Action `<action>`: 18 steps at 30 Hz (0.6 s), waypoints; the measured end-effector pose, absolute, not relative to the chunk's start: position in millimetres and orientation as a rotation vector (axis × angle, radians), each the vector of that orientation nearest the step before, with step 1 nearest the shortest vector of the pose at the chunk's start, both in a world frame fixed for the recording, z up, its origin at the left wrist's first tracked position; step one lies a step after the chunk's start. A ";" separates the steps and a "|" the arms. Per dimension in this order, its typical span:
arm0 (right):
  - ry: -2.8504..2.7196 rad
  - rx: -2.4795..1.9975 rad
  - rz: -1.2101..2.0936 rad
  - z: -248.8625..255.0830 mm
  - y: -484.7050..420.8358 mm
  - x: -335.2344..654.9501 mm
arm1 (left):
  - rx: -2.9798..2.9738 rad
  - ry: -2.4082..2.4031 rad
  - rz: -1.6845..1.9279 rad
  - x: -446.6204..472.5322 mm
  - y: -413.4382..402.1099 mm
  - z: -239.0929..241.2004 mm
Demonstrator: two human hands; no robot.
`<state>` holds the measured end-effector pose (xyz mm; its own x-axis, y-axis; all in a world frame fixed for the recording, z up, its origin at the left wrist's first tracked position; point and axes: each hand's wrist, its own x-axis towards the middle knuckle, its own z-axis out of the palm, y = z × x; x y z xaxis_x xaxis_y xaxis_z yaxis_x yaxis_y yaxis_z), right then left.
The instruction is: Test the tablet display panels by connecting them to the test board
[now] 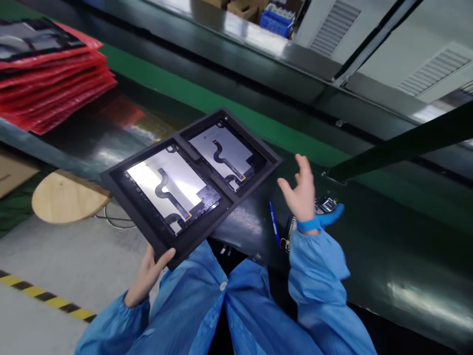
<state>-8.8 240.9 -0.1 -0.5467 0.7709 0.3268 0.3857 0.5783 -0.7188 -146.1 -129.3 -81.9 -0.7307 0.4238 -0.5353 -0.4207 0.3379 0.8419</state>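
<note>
Left hand (150, 273) grips the near corner of a black two-pocket foam tray (275, 159); right hand (300, 190) spread wide, holding nothing, right of tray, slightly blurred.

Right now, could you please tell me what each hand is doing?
Left hand: closed on the black tray, at its near corner.
Right hand: open, holding nothing.

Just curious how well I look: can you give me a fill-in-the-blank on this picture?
The left hand grips a black tray with ____ compartments.
The right hand is open, with a ____ band at its wrist.
The stacked bags are ____.
Missing: two, blue, red.
</note>
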 end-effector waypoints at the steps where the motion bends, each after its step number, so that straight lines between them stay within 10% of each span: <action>1: -2.207 -0.885 0.689 17.0 228.8 6.0 | 0.037 1.972 1.436 -154.8 -134.8 -76.1; 7: -2.567 -1.088 0.385 37.2 176.1 66.9 | 0.832 2.930 1.078 -223.9 -135.7 -41.1; 18: -2.687 -1.070 -0.288 -58.9 159.2 75.1 | 1.010 2.989 0.442 -314.4 -64.0 -38.3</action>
